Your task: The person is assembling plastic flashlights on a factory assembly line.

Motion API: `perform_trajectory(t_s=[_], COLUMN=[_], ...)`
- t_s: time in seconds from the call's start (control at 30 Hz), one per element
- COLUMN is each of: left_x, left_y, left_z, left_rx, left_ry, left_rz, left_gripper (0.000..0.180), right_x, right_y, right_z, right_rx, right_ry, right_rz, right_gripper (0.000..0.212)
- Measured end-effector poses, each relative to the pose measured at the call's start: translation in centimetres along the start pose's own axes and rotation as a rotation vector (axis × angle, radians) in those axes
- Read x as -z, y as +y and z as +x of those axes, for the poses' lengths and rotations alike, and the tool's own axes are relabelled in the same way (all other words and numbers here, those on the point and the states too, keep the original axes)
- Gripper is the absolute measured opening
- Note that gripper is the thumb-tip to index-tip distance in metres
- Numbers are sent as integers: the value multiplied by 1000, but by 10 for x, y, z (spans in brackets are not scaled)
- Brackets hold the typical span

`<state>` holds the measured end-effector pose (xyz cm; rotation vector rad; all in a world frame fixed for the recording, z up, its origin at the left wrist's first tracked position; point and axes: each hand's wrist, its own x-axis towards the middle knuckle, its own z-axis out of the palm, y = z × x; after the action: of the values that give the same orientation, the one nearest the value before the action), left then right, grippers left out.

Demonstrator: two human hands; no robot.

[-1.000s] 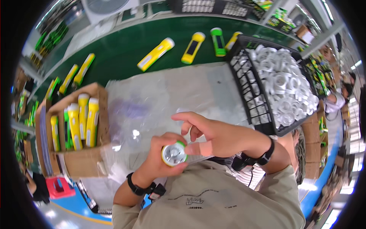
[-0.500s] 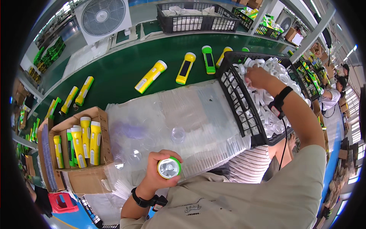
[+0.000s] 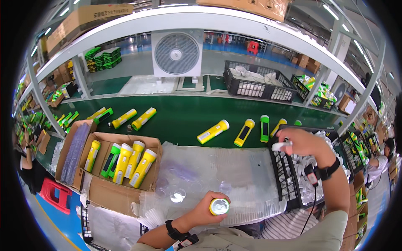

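My left hand (image 3: 208,210) is wrapped round a flashlight (image 3: 220,206), its silvery reflector facing up and its body hidden in my palm. Above the left edge of a black plastic crate (image 3: 289,180), my right hand (image 3: 305,143) pinches a white plastic ring (image 3: 280,146). More white rings (image 3: 307,167) are heaped in that crate. Between my hands lies a worktop covered in clear sheeting (image 3: 247,171). On it are several thin clear discs, among them one shiny clear disc (image 3: 178,196).
Left, a cardboard box (image 3: 150,184) holds several upright flashlights (image 3: 124,161) beside purple-tinted sheets (image 3: 76,152). Beyond, a green conveyor belt (image 3: 180,121) carries yellow flashlights (image 3: 213,132) and green ones. A white fan unit (image 3: 177,54) stands behind it. Co-workers (image 3: 377,157) are at both sides.
My right hand has come up out of the pile to the crate's left edge, a white ring now in its fingers. My left hand still holds the flashlight. The view has tilted up.
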<state>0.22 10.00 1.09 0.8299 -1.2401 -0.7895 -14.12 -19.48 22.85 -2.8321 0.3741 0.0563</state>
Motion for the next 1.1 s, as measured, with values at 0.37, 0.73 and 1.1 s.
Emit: perform_trajectory(t_s=[0.37,0.73,1.1], left_x=[-10,-10,-19], left_y=[-2,-1,-3], left_z=[-8,2,0], left_rx=[85,81,129], left_ry=[92,177,157], left_rz=[33,119,179], left_gripper=[53,66,41], right_x=[-58,-83,-109], right_y=[-125,-154,-158], right_z=[-5,-9,-2], right_rx=[528,554,572], right_ry=[-224,-140,-231], right_rz=[371,61,-40], right_gripper=[39,63,52])
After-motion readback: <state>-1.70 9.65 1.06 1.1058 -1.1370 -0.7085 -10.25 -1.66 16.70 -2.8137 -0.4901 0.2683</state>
